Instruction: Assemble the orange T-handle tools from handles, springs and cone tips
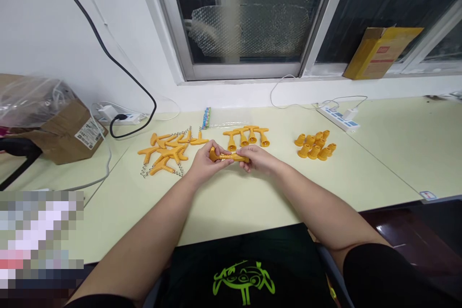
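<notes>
My left hand (210, 160) is closed on the handle end of a yellow corkscrew piece (226, 157). My right hand (254, 158) grips its other end, a yellow cone-shaped sleeve lying sideways between the two hands. Whether a metal spiral is inside is hidden. Left of my hands lies a loose pile of yellow T-handles (169, 152) with metal spirals. Just beyond the hands stand several yellow T-handles joined to cones (252, 134). To the right, several loose yellow cone sleeves (314, 147) stand in a cluster.
A clear plastic bag (231, 118) lies behind the joined pieces. Power strips (337, 118) sit near the wall at right and left. A cardboard box (68, 130) and black cable (108, 53) are at left. A yellow box (377, 55) leans against the window.
</notes>
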Available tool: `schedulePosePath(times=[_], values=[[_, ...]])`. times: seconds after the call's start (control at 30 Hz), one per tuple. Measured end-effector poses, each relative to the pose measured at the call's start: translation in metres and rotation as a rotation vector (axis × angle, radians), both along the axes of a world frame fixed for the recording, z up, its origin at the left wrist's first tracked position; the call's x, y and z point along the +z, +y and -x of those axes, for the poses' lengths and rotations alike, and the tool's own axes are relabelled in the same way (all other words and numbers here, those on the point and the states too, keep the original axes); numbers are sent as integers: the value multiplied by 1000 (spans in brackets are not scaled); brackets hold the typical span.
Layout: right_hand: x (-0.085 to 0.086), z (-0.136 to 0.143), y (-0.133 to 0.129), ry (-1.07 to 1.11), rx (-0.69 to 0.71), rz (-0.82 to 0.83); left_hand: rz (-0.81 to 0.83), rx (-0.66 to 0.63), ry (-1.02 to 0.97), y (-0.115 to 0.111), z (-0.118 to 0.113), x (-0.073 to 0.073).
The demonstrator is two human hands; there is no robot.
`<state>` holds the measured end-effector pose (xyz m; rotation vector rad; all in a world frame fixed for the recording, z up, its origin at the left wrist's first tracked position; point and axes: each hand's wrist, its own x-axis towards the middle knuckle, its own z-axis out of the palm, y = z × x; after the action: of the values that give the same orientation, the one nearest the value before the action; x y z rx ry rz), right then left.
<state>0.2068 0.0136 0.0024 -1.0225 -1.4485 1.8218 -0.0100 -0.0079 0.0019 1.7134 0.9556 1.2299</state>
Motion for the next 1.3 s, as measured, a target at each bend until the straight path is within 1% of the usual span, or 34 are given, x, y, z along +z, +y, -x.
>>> schedulePosePath(times=[0.07, 0.1, 0.13, 0.17, 0.2, 0.23, 0.3, 0.33, 0.37, 0.4, 0.43, 0.57, 0.63, 0.67, 0.7, 0.73, 0.77, 0.87, 0.9, 0.97, 1.1, 1.23, 1.27, 1.3], values=[[3, 0, 0, -35, 8, 132, -18, -13, 16, -1, -1, -1], [5, -1, -1, -51, 11, 156, -19, -21, 17, -1, -1, -1], [5, -1, -1, -58, 12, 149, -18, -23, 18, 0, -1, -1], [5, -2, -2, -57, 3, 101, -14, -15, 19, 1, -2, -1], [5, -2, -2, -54, -17, 5, -6, 0, 22, 2, -2, 0], [4, -3, -3, -56, -46, -135, 4, 20, 24, 4, -2, 1], [3, -4, -5, -88, -110, -461, 28, 46, 21, 7, -1, 2], [2, -4, -6, -109, -135, -586, 39, 49, 17, 8, 0, 2], [1, -4, -6, -126, -148, -653, 46, 47, 12, 9, 1, 3], [1, -4, -6, -137, -148, -650, 49, 40, 8, 9, 2, 3], [0, -3, -5, -134, -139, -592, 49, 32, 6, 9, 2, 3], [-2, 1, -2, -45, -27, -163, 28, -7, 24, 6, 4, 3], [-3, 3, -1, -24, 15, 5, 23, -19, 47, 4, 3, 3], [-3, 2, -1, -25, 30, 46, 25, -23, 56, 3, 3, 4], [-2, 2, -1, -29, 40, 47, 31, -28, 62, 2, 2, 4], [-2, 1, -2, -34, 47, 1, 41, -35, 63, 2, 2, 5], [-1, 0, -3, -43, 46, -90, 55, -40, 61, 2, 1, 5], [0, -3, -6, -116, 0, -464, 95, -41, 58, 3, 1, 6], [0, -4, -7, -145, -3, -565, 100, -38, 67, 4, 2, 5], [1, -3, -10, -185, 14, -677, 98, -38, 94, 6, 3, 3], [1, -2, -13, -253, 31, -720, 96, -75, 142, 6, 3, -1], [4, -8, -9, -247, 22, -709, 79, -139, 86, 9, 4, -1], [5, -11, -7, -229, 7, -699, 58, -119, 70, 11, 6, -1], [6, -15, -5, -208, -15, -684, 29, -65, 65, 14, 9, 0]])
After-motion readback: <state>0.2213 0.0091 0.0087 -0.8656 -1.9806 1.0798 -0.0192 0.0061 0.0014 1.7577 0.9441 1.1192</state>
